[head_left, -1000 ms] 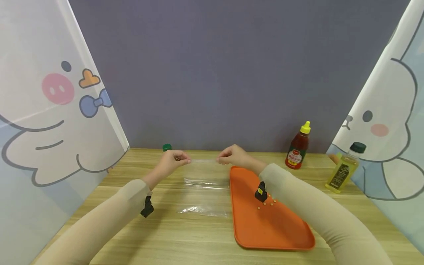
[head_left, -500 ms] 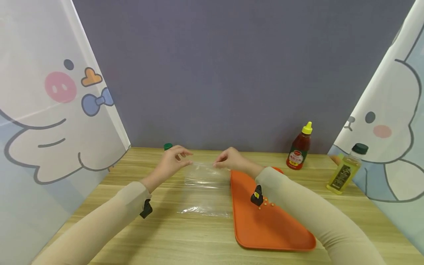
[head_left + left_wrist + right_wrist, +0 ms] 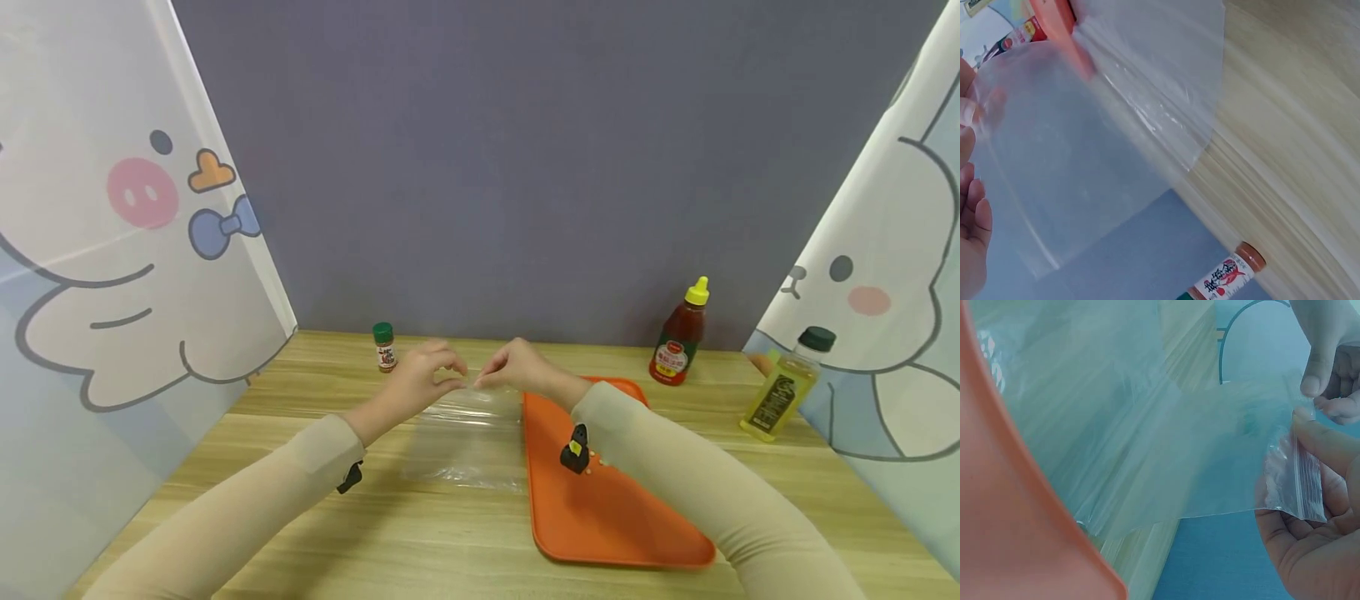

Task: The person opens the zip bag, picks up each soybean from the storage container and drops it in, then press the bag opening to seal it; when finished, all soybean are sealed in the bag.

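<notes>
Bag (image 3: 1229, 450) of clear plastic, raised at its zip strip (image 3: 1298, 469) between two hands above a wood-grain table (image 3: 405, 546), slanting down toward the wood beside an orange tray (image 3: 600, 525). Pinched near that strip by the right hand (image 3: 521, 367), with thumb and fingers bent onto the film. Close by, at the other end of the top edge, the left hand (image 3: 427, 375), loosely curved, with thumb and forefinger a little apart (touching the film or not, cannot tell). On the tray, pale bits (image 3: 588, 471), partly hidden by the right sleeve (image 3: 660, 442). Behind the left hand, upright, a green-capped jar (image 3: 385, 348). Beyond the tray, toward the right, a yellow-capped red sauce bottle (image 3: 678, 346); farther right, nearer the front, a dark-capped oil bottle (image 3: 780, 396).
</notes>
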A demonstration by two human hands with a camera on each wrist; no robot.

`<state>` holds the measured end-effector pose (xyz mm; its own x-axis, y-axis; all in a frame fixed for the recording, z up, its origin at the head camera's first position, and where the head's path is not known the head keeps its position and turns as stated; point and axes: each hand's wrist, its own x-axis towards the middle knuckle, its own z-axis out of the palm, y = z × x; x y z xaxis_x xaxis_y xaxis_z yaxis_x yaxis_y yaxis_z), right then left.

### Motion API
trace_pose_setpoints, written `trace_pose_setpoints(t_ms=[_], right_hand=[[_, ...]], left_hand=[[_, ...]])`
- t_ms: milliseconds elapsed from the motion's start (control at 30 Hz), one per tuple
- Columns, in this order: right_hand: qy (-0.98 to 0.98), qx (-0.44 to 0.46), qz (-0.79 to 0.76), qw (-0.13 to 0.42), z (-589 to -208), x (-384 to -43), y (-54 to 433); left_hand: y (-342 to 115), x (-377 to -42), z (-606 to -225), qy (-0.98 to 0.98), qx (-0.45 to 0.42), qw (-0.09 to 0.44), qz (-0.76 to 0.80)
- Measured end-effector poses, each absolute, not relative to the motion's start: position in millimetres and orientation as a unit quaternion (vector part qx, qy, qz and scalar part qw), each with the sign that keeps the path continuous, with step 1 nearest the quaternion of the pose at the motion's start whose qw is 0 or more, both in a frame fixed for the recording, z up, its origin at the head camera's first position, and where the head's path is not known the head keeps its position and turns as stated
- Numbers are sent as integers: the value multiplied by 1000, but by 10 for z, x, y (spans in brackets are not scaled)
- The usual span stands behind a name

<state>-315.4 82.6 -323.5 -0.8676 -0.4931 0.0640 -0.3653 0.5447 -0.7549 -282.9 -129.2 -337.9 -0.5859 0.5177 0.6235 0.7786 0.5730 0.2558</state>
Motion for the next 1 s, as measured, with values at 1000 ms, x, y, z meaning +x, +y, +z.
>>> trace_pose_setpoints(t_ms=[1000], right_hand=[[840,-214,-481,134,-3304,-3177,854]], left_hand=[[-1201,-2810,-3486,-869,-337,286,-221]])
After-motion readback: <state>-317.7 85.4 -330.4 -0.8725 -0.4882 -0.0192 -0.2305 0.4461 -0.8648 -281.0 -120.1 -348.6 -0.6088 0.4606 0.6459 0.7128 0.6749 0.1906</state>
